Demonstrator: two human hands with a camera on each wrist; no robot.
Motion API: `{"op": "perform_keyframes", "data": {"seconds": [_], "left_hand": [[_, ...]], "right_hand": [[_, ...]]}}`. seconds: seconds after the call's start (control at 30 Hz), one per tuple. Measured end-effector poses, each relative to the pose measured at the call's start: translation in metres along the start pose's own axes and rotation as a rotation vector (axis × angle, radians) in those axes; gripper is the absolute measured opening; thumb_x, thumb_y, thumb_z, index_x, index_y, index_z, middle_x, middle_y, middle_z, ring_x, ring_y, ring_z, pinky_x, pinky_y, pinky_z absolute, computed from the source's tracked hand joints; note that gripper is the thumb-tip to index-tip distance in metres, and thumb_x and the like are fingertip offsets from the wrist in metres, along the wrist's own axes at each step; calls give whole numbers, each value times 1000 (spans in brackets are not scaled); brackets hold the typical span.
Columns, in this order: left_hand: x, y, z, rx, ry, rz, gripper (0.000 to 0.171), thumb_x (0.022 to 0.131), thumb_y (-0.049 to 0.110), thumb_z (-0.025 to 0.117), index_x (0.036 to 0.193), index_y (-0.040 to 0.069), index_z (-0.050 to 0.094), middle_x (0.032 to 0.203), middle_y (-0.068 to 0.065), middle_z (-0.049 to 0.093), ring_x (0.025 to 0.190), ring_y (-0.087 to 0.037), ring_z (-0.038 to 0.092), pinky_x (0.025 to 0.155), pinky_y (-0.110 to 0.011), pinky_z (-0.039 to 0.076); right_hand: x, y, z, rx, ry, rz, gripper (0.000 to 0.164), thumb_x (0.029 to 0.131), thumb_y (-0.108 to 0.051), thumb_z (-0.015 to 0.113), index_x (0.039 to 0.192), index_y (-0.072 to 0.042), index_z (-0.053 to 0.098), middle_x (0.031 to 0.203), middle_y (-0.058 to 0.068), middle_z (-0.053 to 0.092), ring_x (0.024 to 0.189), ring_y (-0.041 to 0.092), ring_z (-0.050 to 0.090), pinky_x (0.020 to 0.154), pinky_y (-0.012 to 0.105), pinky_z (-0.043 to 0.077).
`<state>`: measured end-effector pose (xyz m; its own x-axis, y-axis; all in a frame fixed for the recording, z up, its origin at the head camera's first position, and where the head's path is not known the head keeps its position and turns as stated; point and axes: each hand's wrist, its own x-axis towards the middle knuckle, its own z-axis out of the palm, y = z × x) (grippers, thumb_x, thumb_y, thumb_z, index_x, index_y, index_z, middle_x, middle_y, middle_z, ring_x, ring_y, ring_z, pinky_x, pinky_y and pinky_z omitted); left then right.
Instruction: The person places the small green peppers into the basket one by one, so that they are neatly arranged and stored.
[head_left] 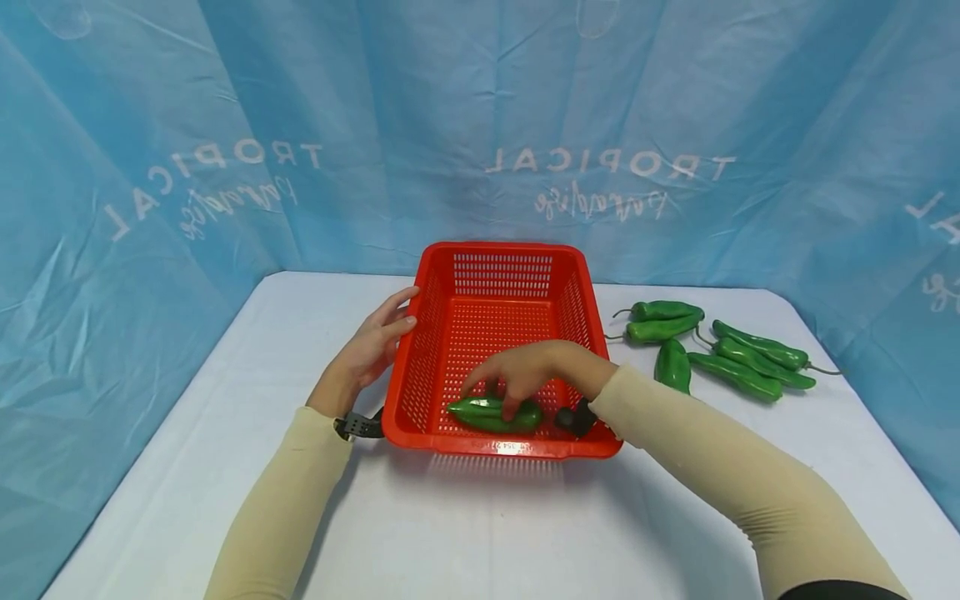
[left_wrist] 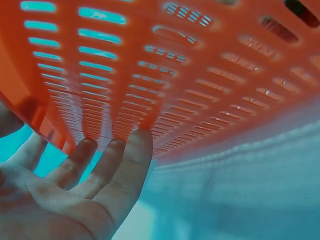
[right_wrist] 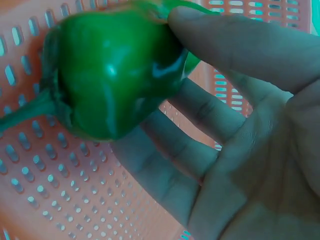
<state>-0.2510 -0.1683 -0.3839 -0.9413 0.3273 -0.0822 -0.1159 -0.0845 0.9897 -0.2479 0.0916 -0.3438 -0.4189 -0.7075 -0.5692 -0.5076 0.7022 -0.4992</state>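
Note:
A red perforated plastic basket (head_left: 501, 329) stands on the white table. My left hand (head_left: 375, 342) is at its left side, fingertips against the slotted outer wall, fingers nearly straight in the left wrist view. Inside the basket, my right hand (head_left: 525, 375) holds a glossy green pepper (head_left: 532, 415) low at the near end. In the right wrist view the thumb (right_wrist: 230, 42) lies on one side of this pepper (right_wrist: 110, 75) and the other fingers curl around below. Its stem points left there. More green shows behind it, partly covered by the thumb.
Several long green peppers (head_left: 738, 379) lie on the white table (head_left: 495, 533) right of the basket, near the right forearm. A blue curtain (head_left: 465, 125) with printed lettering hangs behind the table. Dark straps (head_left: 360, 425) are around the wrists.

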Motion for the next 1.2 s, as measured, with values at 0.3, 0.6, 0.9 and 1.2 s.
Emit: {"op": "perform_keyframes", "data": {"seconds": [0.3,0.6,0.9,1.2], "left_hand": [[-1,-1,2,2,8,-6,57,104,17,45,156,26,26,157,-13,37,131,-32,50,89,-31,59],[0,-1,1,11,-3,5,57,104,18,46,157,25,25,157,-16,36,129,-30,52,89,-30,59],[0,0,1,19,-6,-2,57,104,17,45,157,27,25,156,-13,37,133,-35,48,89,-31,59],[-1,-1,0,12,0,7,57,104,17,46,156,26,26,155,-14,38,128,-30,52,88,-30,59]], "right_hand": [[1,-2,2,5,-34,7,64,78,-16,81,131,-44,59,120,-9,59,115,16,53,89,33,58],[1,-1,3,20,-80,-29,62,77,-14,81,128,-44,61,111,-8,62,109,16,57,82,29,60],[1,0,2,37,-115,-27,60,77,-13,81,125,-44,63,111,-8,63,108,18,59,83,30,59],[1,-1,1,50,-129,-25,58,78,-12,80,124,-44,63,112,-8,63,108,17,59,84,31,59]]}}
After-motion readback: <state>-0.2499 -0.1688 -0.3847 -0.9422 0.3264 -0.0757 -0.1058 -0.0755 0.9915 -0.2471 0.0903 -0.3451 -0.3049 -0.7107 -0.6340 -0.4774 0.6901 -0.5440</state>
